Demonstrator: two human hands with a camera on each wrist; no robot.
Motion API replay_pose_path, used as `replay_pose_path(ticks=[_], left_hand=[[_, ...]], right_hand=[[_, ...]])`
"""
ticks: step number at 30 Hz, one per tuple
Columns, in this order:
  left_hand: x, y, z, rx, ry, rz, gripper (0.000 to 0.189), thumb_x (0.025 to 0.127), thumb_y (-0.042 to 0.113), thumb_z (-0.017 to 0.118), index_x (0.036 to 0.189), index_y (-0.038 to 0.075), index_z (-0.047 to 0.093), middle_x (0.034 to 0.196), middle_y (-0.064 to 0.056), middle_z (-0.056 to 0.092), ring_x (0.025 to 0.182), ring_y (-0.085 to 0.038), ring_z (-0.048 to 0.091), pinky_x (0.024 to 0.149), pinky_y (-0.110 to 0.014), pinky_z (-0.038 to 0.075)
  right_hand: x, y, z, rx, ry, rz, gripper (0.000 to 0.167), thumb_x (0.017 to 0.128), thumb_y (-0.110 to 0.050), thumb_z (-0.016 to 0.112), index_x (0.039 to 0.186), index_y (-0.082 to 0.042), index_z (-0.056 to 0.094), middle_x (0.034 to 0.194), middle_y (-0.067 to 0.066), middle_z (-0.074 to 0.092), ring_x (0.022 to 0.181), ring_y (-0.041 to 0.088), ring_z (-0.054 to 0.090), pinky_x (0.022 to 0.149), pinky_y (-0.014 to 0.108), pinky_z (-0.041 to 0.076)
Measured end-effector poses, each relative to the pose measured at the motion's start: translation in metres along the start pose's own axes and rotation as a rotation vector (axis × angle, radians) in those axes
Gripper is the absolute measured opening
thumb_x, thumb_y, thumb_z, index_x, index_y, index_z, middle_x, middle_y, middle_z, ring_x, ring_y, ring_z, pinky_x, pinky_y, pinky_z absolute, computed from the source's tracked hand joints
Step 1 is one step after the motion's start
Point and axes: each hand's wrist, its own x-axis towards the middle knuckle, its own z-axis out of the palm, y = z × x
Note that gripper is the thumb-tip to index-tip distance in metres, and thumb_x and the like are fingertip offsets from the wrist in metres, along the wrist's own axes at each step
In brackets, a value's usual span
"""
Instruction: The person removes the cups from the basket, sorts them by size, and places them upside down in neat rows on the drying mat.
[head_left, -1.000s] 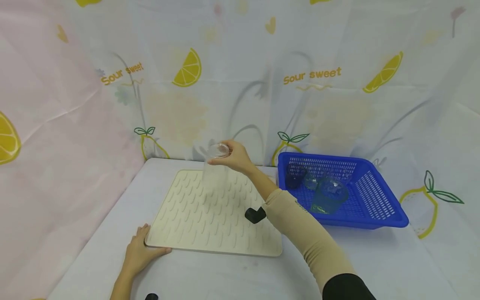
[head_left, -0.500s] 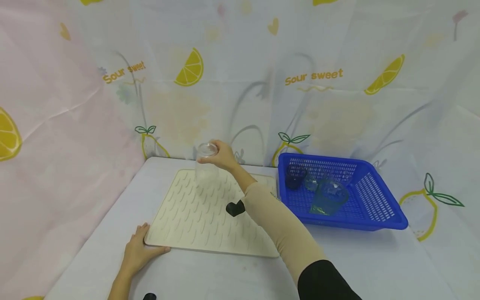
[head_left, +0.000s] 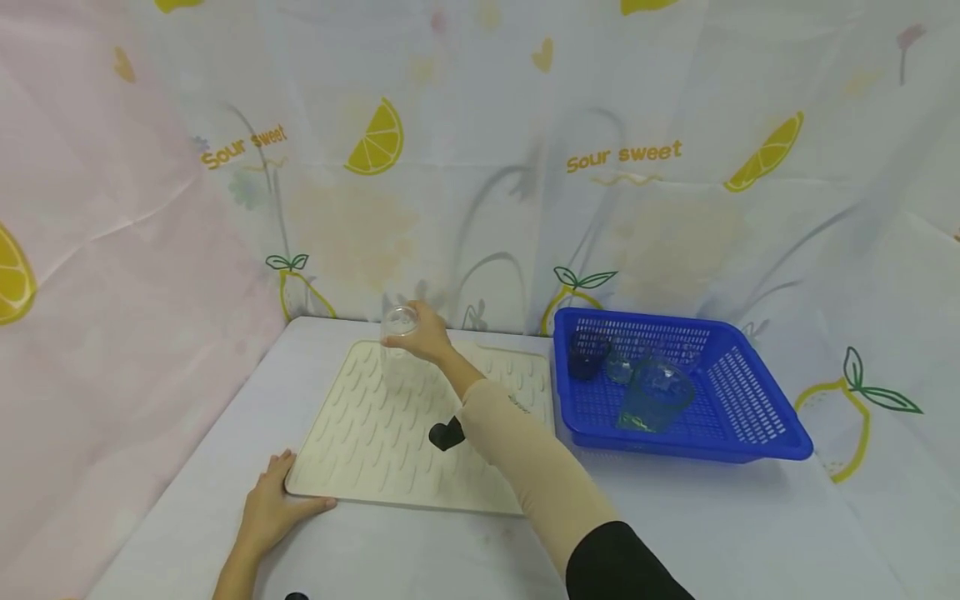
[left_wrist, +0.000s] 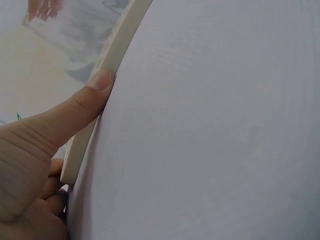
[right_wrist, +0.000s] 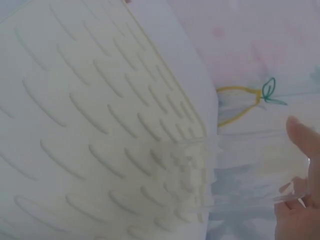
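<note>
My right hand [head_left: 424, 335] grips a clear drinking glass [head_left: 399, 323] by its upper end, thumb on the near side. The glass stands over the back left part of a cream ribbed drying mat [head_left: 390, 446]. In the right wrist view the glass [right_wrist: 245, 172] stretches from the fingers to the mat's far edge, almost see-through. My left hand [head_left: 264, 510] braces the mat's front left corner, its fingers along the left side and its thumb along the front edge. In the left wrist view the straight thumb [left_wrist: 75, 110] presses against the mat's edge.
A blue plastic basket [head_left: 738, 450] stands right of the mat. Inside are a dark glass [head_left: 587, 357], a small clear glass piece [head_left: 620, 368] and a larger greenish glass [head_left: 656, 398]. A lemon-print curtain [head_left: 480, 192] hangs behind the white-covered table [head_left: 420, 554].
My right hand has carried the glass leftward and lowered it toward the mat's back left area. The left hand keeps its place at the corner.
</note>
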Motion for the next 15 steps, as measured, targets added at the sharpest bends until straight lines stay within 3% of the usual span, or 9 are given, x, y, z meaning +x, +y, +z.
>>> replay_pose_path(ticks=[6,15], left_hand=[[-0.0007,0.0,0.001,-0.007,0.007,0.003,0.102,0.064,0.027,0.086,0.135,-0.019,0.029,0.142,-0.041,0.019,0.132,-0.058,0.01,0.106,-0.069,0.008],[0.0006,-0.0012,0.0015,0.003,0.004,-0.01,0.103,0.064,0.028,0.086,0.135,-0.019,0.029,0.142,-0.04,0.018,0.133,-0.057,0.009,0.106,-0.069,0.008]], right_hand=[[-0.0006,0.0051,0.0043,-0.026,0.007,-0.021,0.081,0.076,-0.028,0.08,0.14,-0.002,0.038,0.139,0.014,0.047,0.126,0.029,0.046,0.104,0.039,0.042],[-0.0052,0.0051,0.0035,-0.045,0.015,-0.042,0.078,0.078,-0.031,0.078,0.139,-0.003,0.04,0.137,0.013,0.05,0.124,0.028,0.049,0.104,0.036,0.043]])
